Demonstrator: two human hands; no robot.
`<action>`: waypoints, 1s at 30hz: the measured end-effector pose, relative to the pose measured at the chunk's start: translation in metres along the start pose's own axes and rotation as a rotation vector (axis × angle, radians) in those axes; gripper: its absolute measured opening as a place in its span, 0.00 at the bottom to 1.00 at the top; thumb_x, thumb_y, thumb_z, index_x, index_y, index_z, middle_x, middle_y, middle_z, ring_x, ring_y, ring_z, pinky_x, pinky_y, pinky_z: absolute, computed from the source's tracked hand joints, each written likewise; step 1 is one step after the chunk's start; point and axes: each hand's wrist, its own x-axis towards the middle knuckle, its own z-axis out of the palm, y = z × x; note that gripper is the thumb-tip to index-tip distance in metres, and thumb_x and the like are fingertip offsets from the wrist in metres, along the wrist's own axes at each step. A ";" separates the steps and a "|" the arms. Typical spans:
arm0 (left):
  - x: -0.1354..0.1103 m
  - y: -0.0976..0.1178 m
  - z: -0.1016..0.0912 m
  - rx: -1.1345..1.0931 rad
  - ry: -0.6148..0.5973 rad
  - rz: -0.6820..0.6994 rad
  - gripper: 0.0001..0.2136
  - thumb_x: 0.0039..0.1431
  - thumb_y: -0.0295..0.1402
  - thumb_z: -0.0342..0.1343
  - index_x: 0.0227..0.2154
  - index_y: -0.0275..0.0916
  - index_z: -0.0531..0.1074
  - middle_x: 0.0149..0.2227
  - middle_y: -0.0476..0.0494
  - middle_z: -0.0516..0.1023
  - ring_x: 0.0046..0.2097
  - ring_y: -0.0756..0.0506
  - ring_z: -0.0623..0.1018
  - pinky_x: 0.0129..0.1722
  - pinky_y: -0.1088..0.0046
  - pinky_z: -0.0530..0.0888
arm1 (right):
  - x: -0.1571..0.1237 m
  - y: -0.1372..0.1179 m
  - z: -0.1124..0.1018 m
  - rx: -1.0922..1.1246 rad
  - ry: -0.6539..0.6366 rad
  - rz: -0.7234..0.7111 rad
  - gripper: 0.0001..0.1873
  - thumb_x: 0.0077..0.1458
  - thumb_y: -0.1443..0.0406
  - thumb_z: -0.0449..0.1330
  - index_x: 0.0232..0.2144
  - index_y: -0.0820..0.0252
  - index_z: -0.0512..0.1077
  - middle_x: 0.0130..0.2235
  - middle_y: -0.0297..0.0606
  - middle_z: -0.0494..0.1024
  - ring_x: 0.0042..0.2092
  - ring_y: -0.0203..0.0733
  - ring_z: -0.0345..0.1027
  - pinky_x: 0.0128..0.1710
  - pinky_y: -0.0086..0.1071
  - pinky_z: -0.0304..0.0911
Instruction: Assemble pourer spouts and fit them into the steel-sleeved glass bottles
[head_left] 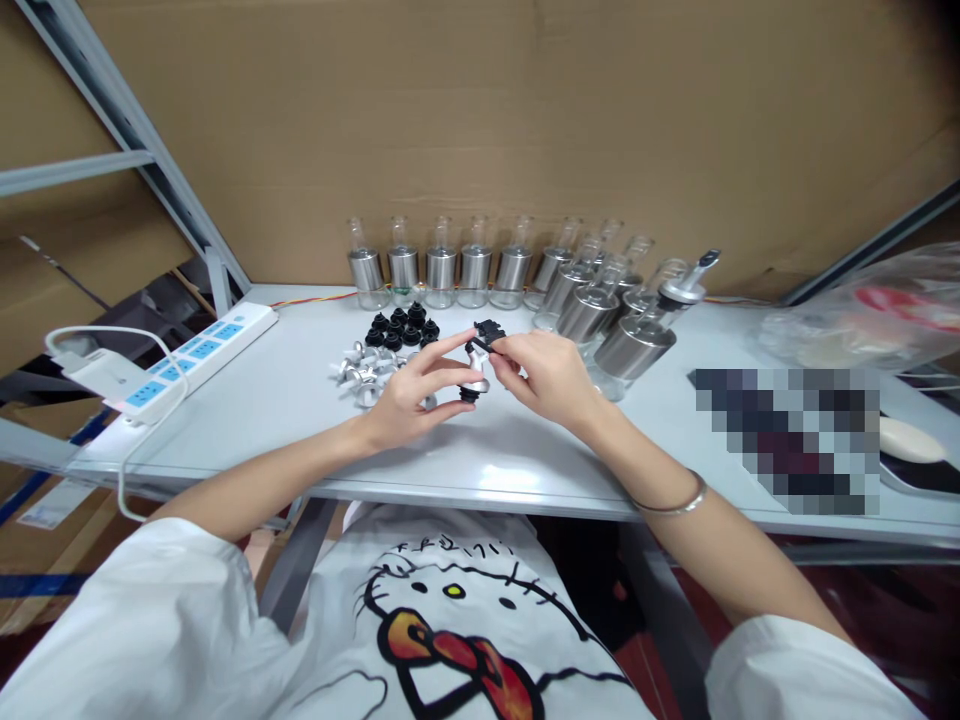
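My left hand [409, 398] grips a silver pourer spout [475, 377] with a black ribbed stopper at its bottom, held upright above the table. My right hand [551, 372] pinches a small black piece [481, 346] at the spout's tip; its exact shape is too small to tell. Just behind my fingers lies a little heap of black parts [491, 329]. To the left, several black stoppers [405, 326] stand grouped. In front of them sits a pile of silver spouts [367, 368], partly hidden by my left hand.
Several glass bottles with steel sleeves [476, 268] line the back of the white table [480, 470]. One bottle [636, 345] at right carries a fitted pourer [686, 287]. A power strip [202, 355] with a white charger lies left; a plastic bag [840, 320] sits right, near a blurred-out patch.
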 end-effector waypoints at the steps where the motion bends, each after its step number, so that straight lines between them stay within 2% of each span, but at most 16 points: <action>1: 0.000 0.000 0.000 0.005 0.004 -0.011 0.15 0.57 0.31 0.60 0.48 0.40 0.70 0.61 0.30 0.64 0.44 0.47 0.80 0.46 0.67 0.78 | 0.000 0.000 0.000 -0.007 -0.011 -0.004 0.11 0.63 0.66 0.49 0.29 0.59 0.66 0.22 0.33 0.72 0.24 0.36 0.62 0.28 0.30 0.53; 4: -0.001 0.001 -0.001 0.032 0.013 -0.037 0.16 0.57 0.33 0.60 0.48 0.39 0.70 0.60 0.30 0.66 0.45 0.45 0.80 0.47 0.65 0.78 | 0.000 -0.001 0.000 -0.017 -0.029 -0.015 0.12 0.64 0.65 0.49 0.28 0.59 0.66 0.22 0.33 0.72 0.24 0.36 0.61 0.28 0.30 0.53; 8: -0.001 0.002 -0.002 0.054 0.020 -0.042 0.15 0.56 0.32 0.61 0.46 0.38 0.70 0.58 0.30 0.68 0.56 0.41 0.74 0.53 0.61 0.74 | 0.000 -0.001 -0.001 0.016 -0.010 -0.038 0.13 0.64 0.63 0.48 0.29 0.60 0.66 0.22 0.33 0.72 0.24 0.36 0.61 0.28 0.30 0.54; 10: -0.001 0.002 -0.002 0.044 0.017 -0.042 0.15 0.56 0.32 0.61 0.46 0.37 0.70 0.58 0.30 0.69 0.59 0.40 0.71 0.54 0.60 0.73 | 0.000 0.000 -0.002 0.034 0.000 -0.060 0.14 0.65 0.60 0.48 0.30 0.60 0.66 0.22 0.34 0.72 0.24 0.36 0.62 0.28 0.30 0.54; 13: -0.001 0.003 -0.002 0.025 0.015 -0.043 0.15 0.56 0.33 0.61 0.46 0.38 0.69 0.58 0.30 0.69 0.59 0.40 0.71 0.53 0.60 0.73 | 0.000 0.001 -0.003 0.013 -0.023 -0.074 0.17 0.66 0.57 0.46 0.30 0.60 0.67 0.23 0.35 0.71 0.25 0.37 0.62 0.28 0.30 0.54; 18: -0.003 0.002 0.000 -0.007 0.036 -0.087 0.16 0.56 0.35 0.61 0.47 0.38 0.69 0.57 0.30 0.69 0.56 0.40 0.74 0.49 0.62 0.76 | 0.000 0.002 -0.005 -0.089 -0.062 -0.095 0.18 0.67 0.60 0.44 0.32 0.60 0.69 0.25 0.37 0.72 0.27 0.38 0.63 0.29 0.31 0.53; 21: -0.004 0.002 0.001 -0.038 0.050 -0.114 0.16 0.56 0.35 0.61 0.46 0.38 0.69 0.57 0.31 0.70 0.56 0.41 0.74 0.50 0.62 0.75 | 0.000 0.002 -0.006 -0.130 -0.053 -0.134 0.19 0.67 0.60 0.43 0.34 0.61 0.70 0.24 0.37 0.72 0.28 0.39 0.63 0.29 0.33 0.52; 26: -0.004 0.002 0.001 -0.034 0.049 -0.115 0.15 0.56 0.33 0.61 0.46 0.36 0.70 0.57 0.29 0.69 0.57 0.40 0.73 0.52 0.62 0.73 | -0.001 0.001 -0.006 -0.103 -0.004 -0.194 0.27 0.63 0.47 0.45 0.37 0.64 0.70 0.26 0.39 0.73 0.28 0.40 0.64 0.30 0.33 0.55; 30: -0.004 0.002 0.000 -0.017 0.035 -0.096 0.16 0.55 0.34 0.62 0.46 0.36 0.70 0.57 0.29 0.70 0.58 0.40 0.72 0.53 0.60 0.73 | -0.002 0.000 -0.002 -0.054 -0.028 -0.152 0.27 0.61 0.45 0.46 0.33 0.64 0.67 0.24 0.38 0.72 0.26 0.39 0.63 0.28 0.32 0.54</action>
